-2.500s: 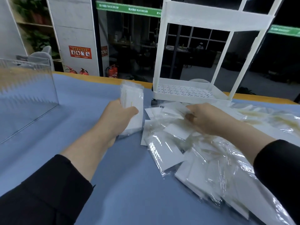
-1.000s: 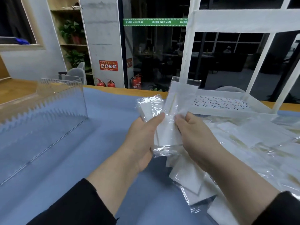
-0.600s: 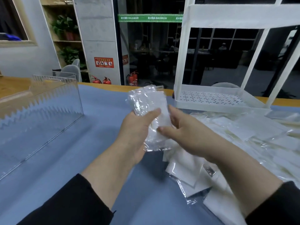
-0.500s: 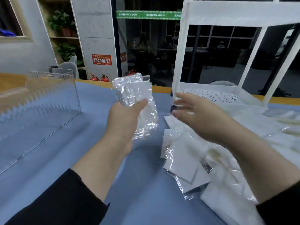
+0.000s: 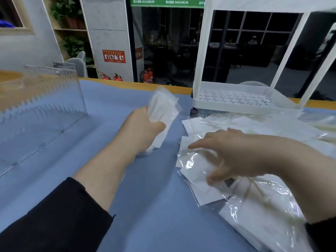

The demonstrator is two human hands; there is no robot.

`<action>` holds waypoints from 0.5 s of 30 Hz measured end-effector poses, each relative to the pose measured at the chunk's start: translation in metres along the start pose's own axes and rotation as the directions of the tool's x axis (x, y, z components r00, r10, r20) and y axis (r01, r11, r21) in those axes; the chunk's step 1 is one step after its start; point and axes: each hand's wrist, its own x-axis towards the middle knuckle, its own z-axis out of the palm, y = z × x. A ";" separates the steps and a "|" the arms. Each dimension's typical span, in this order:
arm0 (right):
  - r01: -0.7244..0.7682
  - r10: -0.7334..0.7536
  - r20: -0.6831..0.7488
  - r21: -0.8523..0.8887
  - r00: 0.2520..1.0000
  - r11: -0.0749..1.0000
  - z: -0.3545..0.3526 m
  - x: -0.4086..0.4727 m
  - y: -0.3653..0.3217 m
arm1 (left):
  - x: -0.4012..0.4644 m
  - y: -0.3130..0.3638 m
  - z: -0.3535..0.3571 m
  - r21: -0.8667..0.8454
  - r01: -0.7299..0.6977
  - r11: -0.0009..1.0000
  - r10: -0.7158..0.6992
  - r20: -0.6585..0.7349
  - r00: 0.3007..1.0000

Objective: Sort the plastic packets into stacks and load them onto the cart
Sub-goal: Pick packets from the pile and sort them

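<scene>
Sorting has barely begun: the left hand (image 5: 143, 128) grips a small stack (image 5: 161, 113) left of the cart (image 5: 234, 104), whose shelf looks bare; the right hand (image 5: 234, 153), fingers spread, reaches onto the loose packets (image 5: 200, 171) before it.

The cart (image 5: 241, 104) stands at the table's far edge. Its bottom shelf is bare, open at the front and sides between thin posts, with a second shelf overhead. Loose packets (image 5: 254, 128) crowd the blue cloth (image 5: 154, 206) right up to the cart's front. Left of the cart the cloth is bare as far as a clear box (image 5: 41, 110).
</scene>
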 end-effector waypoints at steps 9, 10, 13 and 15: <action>0.149 0.165 -0.508 0.520 0.846 0.841 -0.003 0.003 0.016 | -0.002 0.004 -0.005 -0.280 0.022 0.960 -0.055 -0.109 0.993; 0.190 0.215 -0.571 0.567 0.793 0.802 -0.004 0.004 0.016 | -0.002 0.005 -0.005 -0.314 0.025 0.949 -0.064 -0.115 0.991; 0.347 0.399 -0.627 0.738 0.669 0.579 -0.006 0.007 0.017 | -0.005 0.007 -0.003 -0.429 0.030 0.903 -0.076 -0.089 0.993; 0.435 0.520 -0.586 0.810 0.621 0.394 -0.006 0.008 0.018 | -0.007 0.008 0.000 -0.459 0.040 0.887 -0.074 -0.055 0.996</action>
